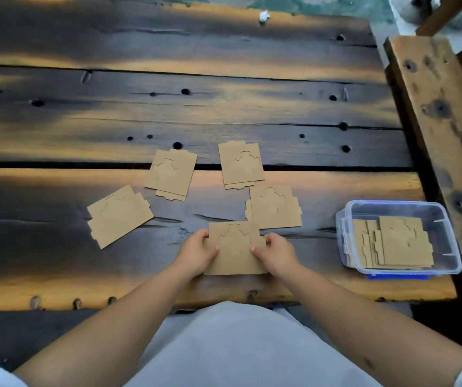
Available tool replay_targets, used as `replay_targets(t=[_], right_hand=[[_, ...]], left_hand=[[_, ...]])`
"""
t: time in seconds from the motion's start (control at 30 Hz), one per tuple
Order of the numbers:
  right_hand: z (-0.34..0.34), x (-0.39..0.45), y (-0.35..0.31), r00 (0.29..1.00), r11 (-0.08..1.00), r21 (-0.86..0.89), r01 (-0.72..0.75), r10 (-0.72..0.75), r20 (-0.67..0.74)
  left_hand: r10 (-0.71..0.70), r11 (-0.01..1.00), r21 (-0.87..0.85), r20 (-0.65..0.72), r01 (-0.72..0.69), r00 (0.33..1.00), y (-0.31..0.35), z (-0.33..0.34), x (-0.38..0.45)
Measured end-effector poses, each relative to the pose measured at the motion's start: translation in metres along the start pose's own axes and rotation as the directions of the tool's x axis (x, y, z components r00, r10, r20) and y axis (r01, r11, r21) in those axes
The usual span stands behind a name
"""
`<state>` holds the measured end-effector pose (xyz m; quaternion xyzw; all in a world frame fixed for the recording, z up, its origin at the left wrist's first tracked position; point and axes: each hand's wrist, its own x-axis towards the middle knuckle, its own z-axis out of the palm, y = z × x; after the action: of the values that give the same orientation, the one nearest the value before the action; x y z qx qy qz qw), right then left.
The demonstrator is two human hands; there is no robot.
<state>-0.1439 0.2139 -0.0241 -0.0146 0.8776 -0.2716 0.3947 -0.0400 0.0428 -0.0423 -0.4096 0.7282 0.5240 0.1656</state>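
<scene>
Meanwhile, the left hand (196,254) and right hand (276,254) pinch opposite side edges of a flat brown die-cut cardboard sheet (235,251), well left of the clear plastic tub (447,227) of similar sheets

Matt brown cardboard blanks (235,248); rough, weathered wooden table (168,107); clear glossy plastic tub (445,219).

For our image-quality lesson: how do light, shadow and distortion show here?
Head view: warm light streaks the wooden table between dark shadow bands; plank lines bow slightly from wide-angle distortion; the cardboard piece in the left hand and right hand looks reasonably sharp.
</scene>
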Motion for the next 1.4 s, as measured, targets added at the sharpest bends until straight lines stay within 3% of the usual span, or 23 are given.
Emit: replay_targets(t=[0.33, 0.63, 0.83, 1.1, 1.23, 1.4], right_hand=[[-0.062, 0.032, 0.02, 0.992, 0.999, 0.03, -0.039, 0.043, -0.117], [-0.091, 0.079, 0.02, 0.986, 0.997, -0.049, -0.061, 0.052, -0.16], [-0.092, 0.105, 0.013, 0.981, 0.994, -0.081, -0.07, 0.054, -0.185], [-0.083, 0.115, 0.011, 0.966, 0.977, -0.168, -0.134, 0.091, -0.242], [-0.079, 0.114, 0.012, 0.956, 0.976, -0.112, -0.186, 0.153, -0.251], [-0.076, 0.106, 0.019, 0.962, 0.982, -0.026, -0.187, 0.178, -0.205]], left_hand=[[0.031, 0.988, 0.152, -0.015, -0.028, 0.999, 0.06, 0.047, 0.029], [0.093, 0.988, 0.126, 0.019, -0.094, 0.996, 0.086, 0.065, 0.064], [0.06, 0.983, 0.174, 0.003, -0.059, 0.998, 0.098, 0.071, 0.08], [-0.034, 0.999, -0.007, 0.062, 0.034, 0.998, 0.107, 0.074, 0.086], [-0.083, 0.985, -0.143, 0.074, 0.093, 0.994, 0.103, 0.074, 0.087], [-0.079, 0.992, -0.083, 0.16, 0.093, 0.984, 0.099, 0.07, 0.087]])
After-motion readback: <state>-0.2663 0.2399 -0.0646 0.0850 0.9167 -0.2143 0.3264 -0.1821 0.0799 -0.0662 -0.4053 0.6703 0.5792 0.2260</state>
